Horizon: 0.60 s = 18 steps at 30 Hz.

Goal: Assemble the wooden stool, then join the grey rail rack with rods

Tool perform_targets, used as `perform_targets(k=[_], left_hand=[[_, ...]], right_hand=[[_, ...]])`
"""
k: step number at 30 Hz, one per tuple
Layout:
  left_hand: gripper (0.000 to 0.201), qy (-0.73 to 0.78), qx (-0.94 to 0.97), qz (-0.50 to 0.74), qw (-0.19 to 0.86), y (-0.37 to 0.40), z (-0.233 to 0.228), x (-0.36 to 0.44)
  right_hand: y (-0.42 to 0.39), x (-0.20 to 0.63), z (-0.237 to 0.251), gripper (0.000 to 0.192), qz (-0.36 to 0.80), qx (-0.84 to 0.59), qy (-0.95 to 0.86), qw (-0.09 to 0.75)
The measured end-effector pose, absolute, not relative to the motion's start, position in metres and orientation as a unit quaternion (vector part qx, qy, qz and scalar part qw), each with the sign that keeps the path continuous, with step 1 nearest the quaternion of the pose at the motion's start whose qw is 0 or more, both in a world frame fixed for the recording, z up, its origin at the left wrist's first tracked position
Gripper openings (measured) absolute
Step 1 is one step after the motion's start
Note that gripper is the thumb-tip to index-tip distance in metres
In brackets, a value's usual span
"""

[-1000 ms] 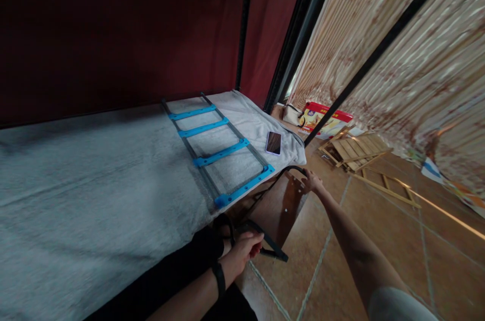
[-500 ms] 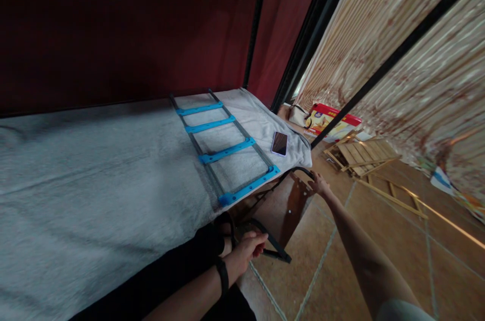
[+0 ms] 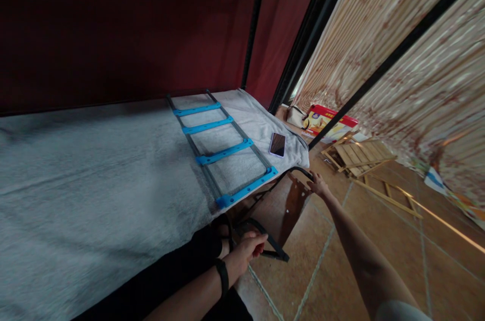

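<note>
Head view: the folding chair [image 3: 282,212] stands on the floor right at the bed's edge, with a brown wooden panel and a black tube frame, and both hands are on it. The left hand [image 3: 246,250] has its fingers curled tight around the lower black frame bar near the bed corner; a dark band is on that wrist. The right hand [image 3: 318,185], arm stretched out, has its fingers wrapped over the curved black top bar; the fingertips are hidden behind the tube, so grip depth can't be told. The bed [image 3: 94,179] is directly left of the chair, covered in a grey sheet, and its edge overhangs the chair's upper bar. On the sheet lies a ladder-like frame [image 3: 222,147], with grey rails and four blue rungs; its near blue end sits at the mattress edge just above the chair. A phone [image 3: 278,144] lies face up on the sheet just beside the frame, close to the right hand. The floor [image 3: 341,270] is brown tile with pale grout. Further back, wooden slats [image 3: 356,154] are piled up and a red and yellow box [image 3: 328,121] sits by the wall. A dark red wall [image 3: 113,33] is behind the bed, with black posts running up. Patterned curtains [image 3: 397,58] hang to the right.
</note>
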<state>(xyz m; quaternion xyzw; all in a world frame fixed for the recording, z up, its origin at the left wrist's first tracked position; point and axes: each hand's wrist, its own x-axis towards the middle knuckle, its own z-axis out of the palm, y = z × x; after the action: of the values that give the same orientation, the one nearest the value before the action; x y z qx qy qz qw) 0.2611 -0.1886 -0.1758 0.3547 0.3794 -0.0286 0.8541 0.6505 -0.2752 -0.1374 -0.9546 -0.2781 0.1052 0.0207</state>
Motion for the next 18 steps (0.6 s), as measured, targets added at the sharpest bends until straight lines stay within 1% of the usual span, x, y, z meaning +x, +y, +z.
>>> perform_targets(k=[4, 13, 18], left_hand=[[0.043, 0.391, 0.351, -0.021, 0.851, -0.1883, -0.1762, 0.2664], [0.043, 0.391, 0.357, -0.027, 0.848, -0.1836, -0.1680, 0.2673], [0.043, 0.393, 0.358, -0.026, 0.846, -0.1841, -0.1682, 0.2661]], right_hand=[[-0.2719, 0.6504, -0.1362, 0.060, 0.111, -0.951, -0.289, 0.022], [-0.2654, 0.6470, -0.1307, 0.065, 0.106, -0.950, -0.294, 0.023], [-0.2681, 0.6472, -0.1290, 0.064, 0.104, -0.954, -0.280, 0.020]])
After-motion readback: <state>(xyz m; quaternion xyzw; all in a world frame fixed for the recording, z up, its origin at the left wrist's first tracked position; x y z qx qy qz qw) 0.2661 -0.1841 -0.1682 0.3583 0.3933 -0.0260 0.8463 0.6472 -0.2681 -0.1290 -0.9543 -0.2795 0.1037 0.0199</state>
